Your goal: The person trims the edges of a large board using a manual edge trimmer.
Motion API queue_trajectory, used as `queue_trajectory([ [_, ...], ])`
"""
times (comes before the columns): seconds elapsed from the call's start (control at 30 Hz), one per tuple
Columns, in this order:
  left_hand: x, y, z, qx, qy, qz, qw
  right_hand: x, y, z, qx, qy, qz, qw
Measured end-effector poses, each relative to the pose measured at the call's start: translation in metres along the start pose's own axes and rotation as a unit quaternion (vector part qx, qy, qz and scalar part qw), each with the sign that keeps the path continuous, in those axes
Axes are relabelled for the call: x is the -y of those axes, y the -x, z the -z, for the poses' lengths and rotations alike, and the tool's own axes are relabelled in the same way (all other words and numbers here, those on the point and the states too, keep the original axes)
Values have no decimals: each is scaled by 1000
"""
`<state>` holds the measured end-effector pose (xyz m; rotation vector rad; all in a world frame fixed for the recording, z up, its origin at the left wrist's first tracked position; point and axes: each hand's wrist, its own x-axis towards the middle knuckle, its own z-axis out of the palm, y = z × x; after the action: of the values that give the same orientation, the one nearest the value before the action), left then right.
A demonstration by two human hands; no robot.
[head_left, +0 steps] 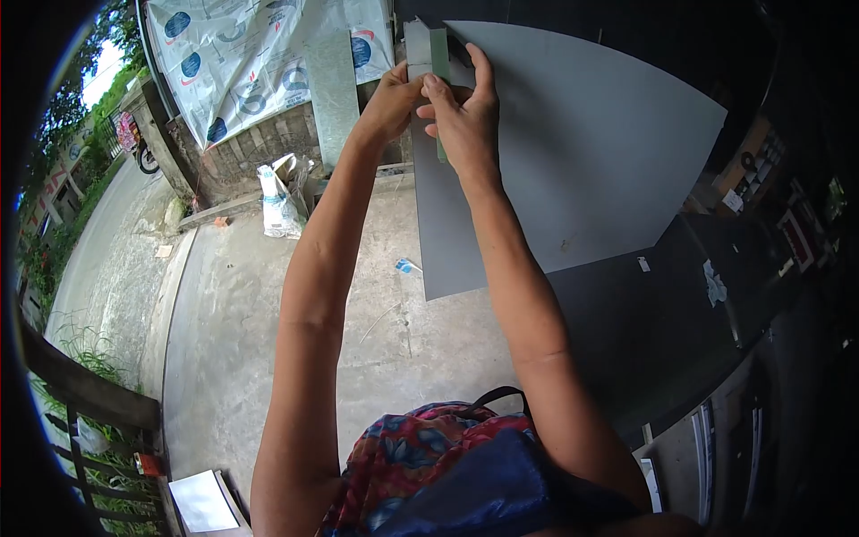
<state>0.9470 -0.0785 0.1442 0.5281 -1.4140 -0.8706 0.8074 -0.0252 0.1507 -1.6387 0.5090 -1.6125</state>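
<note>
A strip of green tape (440, 55) runs down near the left edge of a large grey panel (573, 152). At this strip my left hand (389, 107) is closed, thumb and fingertips pinched together at the panel's edge. My right hand (467, 121) meets it there, its thumb pressed on the tape close to the left fingertips. One right finger is raised and bent, while others curl below the thumb. A dark shape behind the right fingers cannot be made out. The tape's lower end shows beneath the right hand.
The panel lies on a dark surface (617, 331) at the right, with small scraps on it. A white sack (279, 201) stands by the low wall. Printed plastic sheeting (250, 63) and a pale upright sheet (331, 98) are beyond. White boards (204, 501) lie at lower left.
</note>
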Motion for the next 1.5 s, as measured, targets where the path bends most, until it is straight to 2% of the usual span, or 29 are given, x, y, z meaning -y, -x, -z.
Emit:
queue_trajectory([
  [0.1,-7,2,-15,-75,0,25,997,-2,-8,11,-50,6,-9,999],
  [0.13,-3,1,-7,-41,2,16,999,-2,-9,11,-58,6,-9,998],
  [0.2,-3,-2,2,32,5,-4,999,4,-3,0,29,14,-8,999],
  [0.23,0,0,5,18,-13,17,1000,1,-1,-7,14,19,46,999],
  [0.33,6,-4,5,-7,-7,-4,1000,-1,-8,9,12,-1,-10,1000],
  [0.4,3,-2,2,-23,3,10,1000,-5,-13,11,-55,-51,5,997],
  [0.5,1,0,10,4,-34,-2,999,-2,-7,1,65,-28,1,998],
  [0.53,4,-2,16,4,-110,-9,994,-15,-9,-4,73,9,88,993],
  [0.6,1,0,8,6,12,-6,1000,-3,-8,4,65,-44,30,996],
  [0.63,-1,1,4,-26,4,9,1000,0,-11,8,35,-59,13,998],
  [0.67,-8,4,-7,-58,-4,23,998,-5,-15,12,-13,-50,35,998],
  [0.7,-11,5,-13,-90,-12,38,995,-10,-16,12,-22,-43,41,998],
  [0.73,-9,3,-9,-72,-14,29,997,-14,-18,14,-33,-36,49,998],
  [0.8,0,0,8,-28,-17,14,999,-9,-11,14,85,-19,32,996],
  [0.87,0,4,18,-18,-113,20,993,-13,-4,12,128,-41,52,990],
  [0.93,3,0,18,0,12,39,999,-23,-12,24,104,-6,102,989],
  [1.0,-6,2,-4,-98,-29,24,994,-22,-18,45,68,24,94,993],
  [1.07,-14,2,-13,-134,-76,25,988,-21,-26,70,21,43,88,995],
  [1.13,-4,-6,6,-137,-98,16,986,-38,-46,102,-49,136,139,980],
  [1.23,-6,-3,-10,-183,-102,-25,978,-46,-69,157,-109,199,128,965],
  [1.37,-11,0,-21,-224,-108,-18,968,-74,-108,245,-232,280,116,924],
  [1.47,-6,-4,-9,-251,-139,0,958,-61,-113,282,-306,206,25,929],
  [1.5,-8,-4,-12,-297,-183,23,937,-55,-109,284,-280,191,41,940],
])
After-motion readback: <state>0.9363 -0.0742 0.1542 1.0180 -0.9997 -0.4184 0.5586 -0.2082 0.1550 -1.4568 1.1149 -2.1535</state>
